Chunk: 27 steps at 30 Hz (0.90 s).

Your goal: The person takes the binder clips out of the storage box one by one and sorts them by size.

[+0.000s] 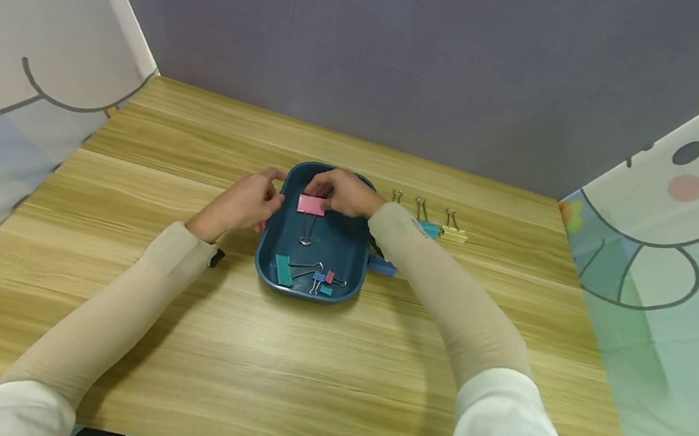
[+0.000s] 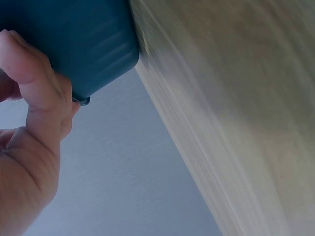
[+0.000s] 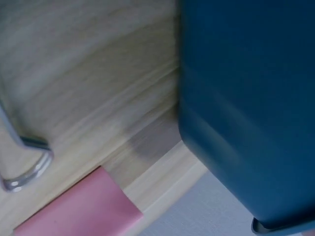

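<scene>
1. Now the pink clip (image 1: 308, 204) sits toward the far end of the blue tray (image 1: 343, 245), in the right hand (image 1: 345, 193); thumb and fingers appear to pinch its right and far edges.
2. Left hand (image 1: 243, 202) touches the tray's left rim; whether it grips or merely steadies, cannot tell.
3. Judged progress: partway. Already inside, near end: large teal clip (image 1: 283, 270), small blue clip (image 1: 319, 277), small red clip (image 1: 330, 276), small teal clip (image 1: 326, 291).
4. Left outside, on the table (image 1: 284, 373) to the right: yellow clip (image 1: 454, 235), another teal clip (image 1: 430, 229), larger blue clip (image 1: 381, 266) just beside the tray.
5. Obscured: right sleeve (image 1: 443, 290) covers part of that group; one pair of wire handles (image 1: 397, 195) shows no body. Right-wrist view cuts off a pink piece (image 3: 81, 209) beyond the tray wall. Pink clip's contact with the tray floor: unclear.
</scene>
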Available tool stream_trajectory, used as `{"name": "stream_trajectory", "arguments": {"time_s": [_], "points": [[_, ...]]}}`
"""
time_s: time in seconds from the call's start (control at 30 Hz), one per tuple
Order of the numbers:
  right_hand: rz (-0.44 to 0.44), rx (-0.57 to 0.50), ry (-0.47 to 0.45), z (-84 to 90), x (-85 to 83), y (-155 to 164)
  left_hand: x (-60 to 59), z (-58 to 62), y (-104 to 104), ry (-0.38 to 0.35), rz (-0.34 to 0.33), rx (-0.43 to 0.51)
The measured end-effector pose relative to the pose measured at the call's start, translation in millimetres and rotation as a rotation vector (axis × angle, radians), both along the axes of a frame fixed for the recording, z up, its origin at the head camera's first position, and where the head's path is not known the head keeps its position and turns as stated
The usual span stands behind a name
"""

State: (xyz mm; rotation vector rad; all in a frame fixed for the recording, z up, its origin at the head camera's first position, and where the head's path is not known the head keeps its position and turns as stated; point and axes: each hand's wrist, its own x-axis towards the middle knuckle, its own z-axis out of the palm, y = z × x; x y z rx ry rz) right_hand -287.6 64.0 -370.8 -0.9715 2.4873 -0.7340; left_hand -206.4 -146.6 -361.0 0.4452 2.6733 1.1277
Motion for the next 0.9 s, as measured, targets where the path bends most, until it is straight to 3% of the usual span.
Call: {"name": "stream_trajectory", "arguments": {"time_s": [0.3,0.67,0.9], "points": [[0.003,-0.068,0.027,1.0,3.2,2.0,1.4,0.1,-0.4,0.013,-0.002,0.0],[0.01,-0.031,0.053,4.6,7.0,6.6,1.3,1.1,-0.8,0.016,-0.007,-0.013],[0.106,0.019,0.04,2.9,7.2,3.1,2.1,1.8,0.1,0.001,0.001,-0.016]]}}
